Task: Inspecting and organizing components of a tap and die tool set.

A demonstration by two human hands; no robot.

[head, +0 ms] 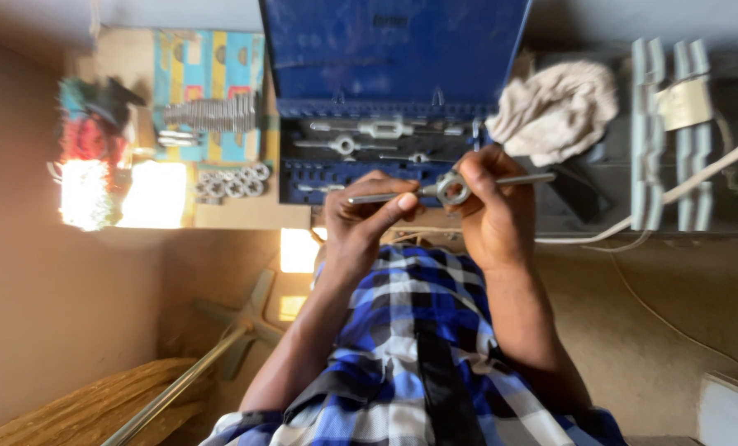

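Steel die stock (450, 188), a round holder with two thin handles, is resting between both hands: the left hand (367, 215) is gripping one handle, the right hand (491, 202) is pinching the ring. Just beyond the hands, a blue tool case (385, 49) is lying open, a crumpled rag (559, 107) beside it.

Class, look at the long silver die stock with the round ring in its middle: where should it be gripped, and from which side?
Grip the long silver die stock by its two thin handle bars, one on each side of the round ring, coming from the wearer's side. The bars lie level across the view and stick out either way, as the left hand and right hand show.
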